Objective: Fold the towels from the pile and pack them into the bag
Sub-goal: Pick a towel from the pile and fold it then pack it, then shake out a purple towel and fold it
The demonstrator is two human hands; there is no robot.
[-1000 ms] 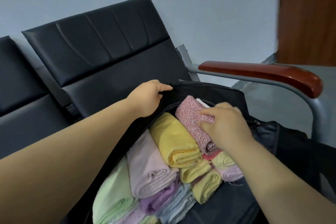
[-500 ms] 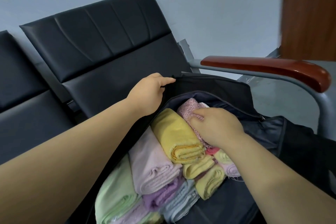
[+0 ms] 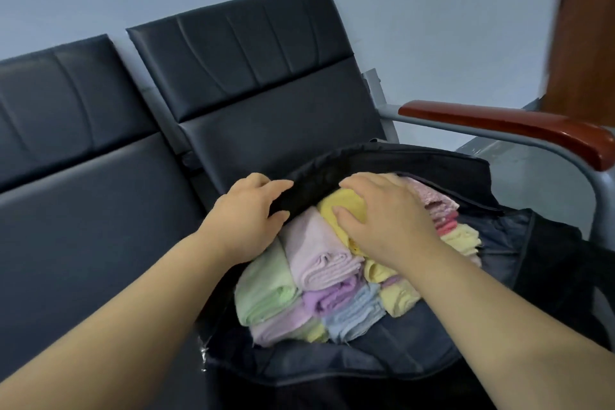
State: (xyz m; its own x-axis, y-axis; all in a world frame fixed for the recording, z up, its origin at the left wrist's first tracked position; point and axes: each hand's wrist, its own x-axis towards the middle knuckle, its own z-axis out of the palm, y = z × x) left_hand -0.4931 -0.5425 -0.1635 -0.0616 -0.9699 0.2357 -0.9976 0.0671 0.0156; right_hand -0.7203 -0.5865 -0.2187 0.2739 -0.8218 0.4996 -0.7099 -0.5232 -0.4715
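Black padded bench is carrying the bag, which is lying open on the seat beside the armrest. Starting from the left, my left hand is holding the upper rim of the bag. Its grip is clamped on the black fabric, with the fingers curling over the edge, and it seems to be holding the mouth open.

Inside, folded towels are filling the opening in rows. The green towel is lying nearest the left wall, the lilac towel is resting just beside it, and the yellow towel is sitting next, partly under the rim. My right hand is pressing down on this yellow towel with flat fingers, so its grip is apart and clamping nothing. To the right of it the speckled pink towel is lying against the right wall, with more towels underneath.

I am judging that the packing is nearly finished, because many towels are already folded and stowed and the bag is looking almost full. The pile is not showing in this view, so I cannot tell how many towels are remaining.
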